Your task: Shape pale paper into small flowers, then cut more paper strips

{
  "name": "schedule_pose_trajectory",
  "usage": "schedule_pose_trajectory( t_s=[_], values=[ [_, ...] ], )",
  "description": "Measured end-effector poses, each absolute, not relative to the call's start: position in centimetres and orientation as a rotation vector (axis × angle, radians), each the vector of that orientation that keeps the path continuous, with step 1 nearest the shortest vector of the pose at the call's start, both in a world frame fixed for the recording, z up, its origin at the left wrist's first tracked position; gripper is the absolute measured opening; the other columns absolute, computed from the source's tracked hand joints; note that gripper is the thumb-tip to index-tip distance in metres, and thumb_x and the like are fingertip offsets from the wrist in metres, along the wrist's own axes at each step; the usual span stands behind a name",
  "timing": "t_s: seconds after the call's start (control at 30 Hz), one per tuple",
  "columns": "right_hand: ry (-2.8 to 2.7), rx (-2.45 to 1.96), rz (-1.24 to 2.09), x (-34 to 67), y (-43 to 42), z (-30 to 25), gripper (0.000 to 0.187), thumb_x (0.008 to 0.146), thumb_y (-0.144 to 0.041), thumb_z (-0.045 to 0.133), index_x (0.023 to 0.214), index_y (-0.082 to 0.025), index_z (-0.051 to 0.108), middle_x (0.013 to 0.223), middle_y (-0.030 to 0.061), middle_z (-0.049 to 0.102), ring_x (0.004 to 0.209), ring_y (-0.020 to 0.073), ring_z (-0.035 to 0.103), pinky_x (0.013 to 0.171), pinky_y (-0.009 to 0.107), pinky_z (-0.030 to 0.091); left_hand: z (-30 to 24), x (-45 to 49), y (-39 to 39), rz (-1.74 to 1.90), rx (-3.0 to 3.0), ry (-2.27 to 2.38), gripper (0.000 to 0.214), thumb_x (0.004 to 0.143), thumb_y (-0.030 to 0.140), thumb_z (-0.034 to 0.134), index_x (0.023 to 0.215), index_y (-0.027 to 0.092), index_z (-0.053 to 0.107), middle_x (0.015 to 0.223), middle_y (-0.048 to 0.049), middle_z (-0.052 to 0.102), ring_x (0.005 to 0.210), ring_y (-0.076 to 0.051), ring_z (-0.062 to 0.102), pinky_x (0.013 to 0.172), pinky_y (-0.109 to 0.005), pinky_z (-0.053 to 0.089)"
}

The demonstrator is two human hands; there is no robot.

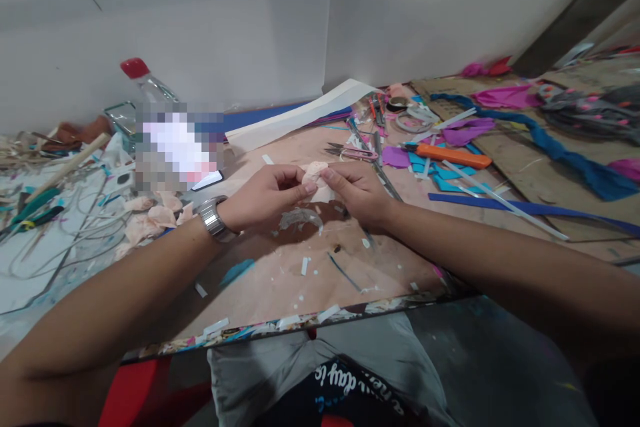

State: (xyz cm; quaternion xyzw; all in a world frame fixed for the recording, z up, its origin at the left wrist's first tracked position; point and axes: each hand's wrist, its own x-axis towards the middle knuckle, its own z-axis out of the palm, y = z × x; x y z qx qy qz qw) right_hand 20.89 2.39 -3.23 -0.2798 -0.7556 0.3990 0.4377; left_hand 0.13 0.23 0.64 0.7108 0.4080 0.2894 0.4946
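Left hand [280,192] and right hand [361,192] both pinched closed on crumpled peach piece [316,170], over the desk [273,295]; material unclear. Uneven pull could tear it; slack pinch could drop it among scraps [305,266]. Snips [351,152] near right hand: careless forward reach risks a poke.

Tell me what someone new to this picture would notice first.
Probably the bright, pixelated screen left of centre, beside the red-capped bottle near the wall. Next, the left hand and right hand, pinching a pale peach piece mid-picture. Then the orange tool lying among blue and purple scraps on the right.
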Motion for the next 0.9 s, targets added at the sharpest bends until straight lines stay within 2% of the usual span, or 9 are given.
schedule_pose_trajectory(
  t_s=[0.2, 0.37, 0.6, 0.7, 0.8, 0.9],
  values=[
    [-1.750, -0.688, 1.210, 20.9, 2.3, -3.5, 0.050, 0.095, -0.060, 0.060, 0.068, -0.019, 0.064, 0.068, 0.0019, 0.060, 0.065, 0.0171, 0.054, 0.062, 0.031, 0.045, 0.7, 0.2, 0.2, 0.720, 1.689, 0.913, 0.038, 0.091, 0.047, 0.071, 0.075, 0.014, 0.060, 0.070, -0.0001, 0.056, 0.063, -0.010, 0.048, 0.058, -0.023, 0.038],
    [-1.666, -0.715, 1.260, 20.8, 2.6, -4.2, 0.046, 0.095, -0.056, 0.061, 0.065, -0.021, 0.058, 0.063, 0.0004, 0.056, 0.062, 0.0170, 0.051, 0.059, 0.031, 0.044, 0.6, 0.2, 0.2, 0.766, 1.660, 0.924, 0.038, 0.089, 0.048, 0.073, 0.075, 0.014, 0.062, 0.071, -0.0009, 0.058, 0.065, -0.011, 0.051, 0.060, -0.024, 0.041],
    [-1.553, -0.631, 1.174, 20.4, 2.9, -4.2, 0.025, 0.095, -0.042, 0.067, 0.102, -0.028, 0.047, 0.075, -0.0050, 0.054, 0.060, 0.0136, 0.052, 0.055, 0.026, 0.044, 0.2, -0.2, 0.6, 0.859, 1.488, 1.018, 0.030, 0.090, 0.042, 0.072, 0.081, 0.014, 0.066, 0.071, -0.0020, 0.062, 0.066, -0.012, 0.054, 0.065, -0.026, 0.043],
    [-1.724, -0.604, 1.018, 20.5, 2.7, -4.0, 0.029, 0.091, -0.026, 0.068, 0.116, -0.028, 0.054, 0.093, -0.0005, 0.061, 0.071, 0.0139, 0.059, 0.062, 0.027, 0.049, 0.0, -0.2, 0.7, 0.877, 1.420, 0.990, 0.023, 0.089, 0.036, 0.071, 0.084, 0.014, 0.067, 0.074, -0.0016, 0.062, 0.066, -0.011, 0.056, 0.067, -0.026, 0.045],
    [-1.905, -0.515, 0.849, 20.7, 2.5, -3.9, 0.019, 0.091, -0.018, 0.065, 0.109, -0.023, 0.064, 0.106, 0.0047, 0.068, 0.088, 0.0169, 0.066, 0.074, 0.030, 0.053, 0.1, 0.0, 0.7, 0.883, 1.382, 0.977, 0.018, 0.089, 0.031, 0.070, 0.086, 0.013, 0.067, 0.078, -0.0016, 0.061, 0.067, -0.011, 0.057, 0.067, -0.026, 0.047],
    [-1.951, -0.510, 0.786, 20.8, 2.5, -3.7, 0.009, 0.095, -0.022, 0.063, 0.103, -0.021, 0.068, 0.103, 0.0061, 0.072, 0.092, 0.0180, 0.068, 0.077, 0.031, 0.054, 0.2, 0.1, 0.6, 0.886, 1.361, 0.964, 0.019, 0.090, 0.030, 0.068, 0.084, 0.013, 0.066, 0.076, -0.0019, 0.060, 0.067, -0.011, 0.056, 0.068, -0.025, 0.048]
  ],
)
